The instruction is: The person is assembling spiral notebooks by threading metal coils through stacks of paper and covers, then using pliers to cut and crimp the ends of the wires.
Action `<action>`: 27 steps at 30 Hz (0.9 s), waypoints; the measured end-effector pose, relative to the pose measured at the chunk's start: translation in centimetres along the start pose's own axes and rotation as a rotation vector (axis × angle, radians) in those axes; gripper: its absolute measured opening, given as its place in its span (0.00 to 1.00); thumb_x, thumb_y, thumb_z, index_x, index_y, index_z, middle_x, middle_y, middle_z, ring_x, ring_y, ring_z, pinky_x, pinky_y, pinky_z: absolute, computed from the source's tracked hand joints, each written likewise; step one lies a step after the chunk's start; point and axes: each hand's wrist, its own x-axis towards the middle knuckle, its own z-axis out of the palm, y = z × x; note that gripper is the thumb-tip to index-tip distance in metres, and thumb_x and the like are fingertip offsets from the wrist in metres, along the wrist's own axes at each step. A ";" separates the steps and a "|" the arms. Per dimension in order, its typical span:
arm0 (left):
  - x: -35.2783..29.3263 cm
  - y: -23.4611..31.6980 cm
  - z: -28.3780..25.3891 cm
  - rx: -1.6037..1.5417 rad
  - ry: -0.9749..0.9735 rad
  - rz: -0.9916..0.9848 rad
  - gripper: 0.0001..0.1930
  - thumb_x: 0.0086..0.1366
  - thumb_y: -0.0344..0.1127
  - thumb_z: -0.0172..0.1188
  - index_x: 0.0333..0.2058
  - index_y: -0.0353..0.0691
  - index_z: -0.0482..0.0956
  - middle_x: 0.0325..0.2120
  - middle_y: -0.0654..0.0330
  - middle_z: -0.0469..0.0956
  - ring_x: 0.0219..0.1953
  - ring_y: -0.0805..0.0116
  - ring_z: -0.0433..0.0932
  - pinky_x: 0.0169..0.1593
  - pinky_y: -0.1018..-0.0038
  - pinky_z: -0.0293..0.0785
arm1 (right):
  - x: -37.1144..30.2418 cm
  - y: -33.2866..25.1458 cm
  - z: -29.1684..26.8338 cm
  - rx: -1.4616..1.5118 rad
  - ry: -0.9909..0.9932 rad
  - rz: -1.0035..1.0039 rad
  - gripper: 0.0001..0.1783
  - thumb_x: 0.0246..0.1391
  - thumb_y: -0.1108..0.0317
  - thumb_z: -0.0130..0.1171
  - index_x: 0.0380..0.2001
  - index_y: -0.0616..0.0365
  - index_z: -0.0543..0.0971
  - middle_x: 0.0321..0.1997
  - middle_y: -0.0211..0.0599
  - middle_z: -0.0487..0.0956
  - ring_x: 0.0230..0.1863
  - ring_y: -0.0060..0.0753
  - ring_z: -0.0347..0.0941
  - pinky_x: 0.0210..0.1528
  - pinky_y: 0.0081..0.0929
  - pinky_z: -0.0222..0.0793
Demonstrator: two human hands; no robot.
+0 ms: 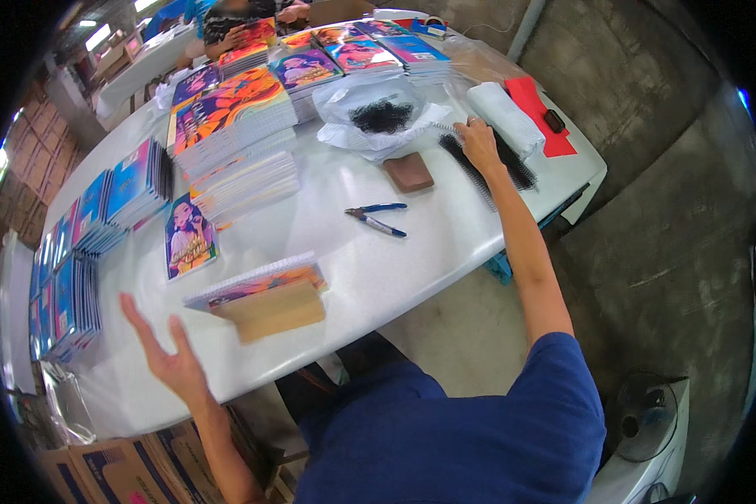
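My right hand (480,144) is stretched to the far right of the table, its fingers closed on the end of a thin spiral binding coil (443,127). Under and beside it lie black spiral coils (514,160) in a loose bunch. Over the table's near left part, my left hand (173,361) is raised with fingers spread, holding nothing. Nearest to it, a notebook (265,284) with a colourful cover leans by a tan block (277,315). Blue-handled cutting pliers (378,220) and a brown block (409,172) lie between the hands.
Printed notebooks (231,109) stand in tall stacks at the back, with blue ones (139,185) along the left. A single notebook (190,235) lies flat. White wrapping (344,109) holds more coils. A white roll (506,118) and red sheet (538,118) are far right. Another person's hand (233,35) is across the table.
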 end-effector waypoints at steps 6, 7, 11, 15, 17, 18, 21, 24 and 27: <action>1.1 6.4 6.0 0.367 -0.454 0.376 0.37 0.56 0.51 0.63 0.62 0.44 0.66 0.65 0.51 0.59 0.70 0.43 0.45 0.68 0.46 0.38 | -3.2 -18.1 -11.2 0.637 -0.130 -0.073 0.11 0.49 0.69 0.62 0.39 0.47 0.83 0.33 0.34 0.79 0.38 0.40 0.72 0.40 0.36 0.70; 0.9 6.6 7.1 0.369 -0.484 0.412 0.37 0.55 0.55 0.62 0.61 0.45 0.67 0.65 0.51 0.59 0.70 0.44 0.44 0.68 0.45 0.38 | -4.1 -20.0 -12.1 0.821 -0.136 -0.177 0.13 0.48 0.71 0.65 0.40 0.48 0.83 0.32 0.33 0.78 0.36 0.37 0.71 0.38 0.33 0.68; 0.7 5.7 9.1 0.498 -0.659 0.478 0.33 0.59 0.53 0.58 0.62 0.52 0.66 0.64 0.61 0.62 0.67 0.46 0.53 0.67 0.48 0.45 | -6.0 -25.2 -14.3 1.181 -0.369 0.011 0.15 0.49 0.75 0.65 0.42 0.51 0.84 0.27 0.24 0.74 0.28 0.16 0.60 0.31 0.22 0.59; 0.7 5.3 9.5 0.428 -0.734 0.382 0.28 0.62 0.52 0.55 0.61 0.57 0.67 0.59 0.65 0.69 0.62 0.49 0.64 0.65 0.48 0.52 | -6.1 -26.0 -13.9 1.222 -0.485 0.033 0.13 0.49 0.75 0.65 0.41 0.53 0.84 0.27 0.23 0.73 0.28 0.16 0.60 0.32 0.21 0.59; 0.8 5.2 9.5 0.406 -0.737 0.364 0.27 0.63 0.52 0.54 0.60 0.57 0.67 0.58 0.66 0.71 0.61 0.50 0.67 0.64 0.48 0.55 | -5.7 -25.9 -14.3 1.240 -0.550 0.010 0.13 0.50 0.75 0.65 0.41 0.54 0.84 0.26 0.23 0.73 0.28 0.16 0.61 0.33 0.20 0.59; 0.8 5.2 9.5 0.408 -0.734 0.373 0.27 0.63 0.52 0.54 0.60 0.57 0.67 0.58 0.66 0.71 0.60 0.50 0.67 0.63 0.48 0.56 | -5.6 -25.8 -14.3 1.304 -0.568 0.017 0.12 0.50 0.74 0.64 0.40 0.54 0.84 0.27 0.24 0.73 0.29 0.16 0.61 0.33 0.20 0.60; 0.9 5.4 9.5 0.408 -0.743 0.371 0.27 0.63 0.53 0.53 0.60 0.57 0.67 0.58 0.66 0.70 0.60 0.51 0.68 0.63 0.48 0.57 | -5.4 -25.5 -14.2 1.390 -0.601 -0.020 0.11 0.52 0.74 0.63 0.41 0.55 0.83 0.29 0.27 0.73 0.31 0.17 0.63 0.34 0.21 0.60; 0.9 5.4 9.5 0.411 -0.737 0.375 0.27 0.63 0.53 0.53 0.60 0.57 0.68 0.58 0.66 0.71 0.60 0.51 0.68 0.63 0.48 0.57 | -4.9 -25.3 -14.6 1.226 -0.712 -0.130 0.11 0.54 0.73 0.61 0.42 0.57 0.82 0.30 0.32 0.74 0.32 0.21 0.67 0.33 0.24 0.63; 0.6 5.4 9.4 0.422 -0.722 0.387 0.27 0.63 0.52 0.54 0.60 0.57 0.68 0.57 0.65 0.72 0.60 0.52 0.68 0.63 0.49 0.57 | -4.4 -25.3 -15.8 1.061 -0.779 -0.171 0.10 0.54 0.72 0.60 0.41 0.59 0.78 0.31 0.37 0.75 0.33 0.30 0.73 0.33 0.31 0.67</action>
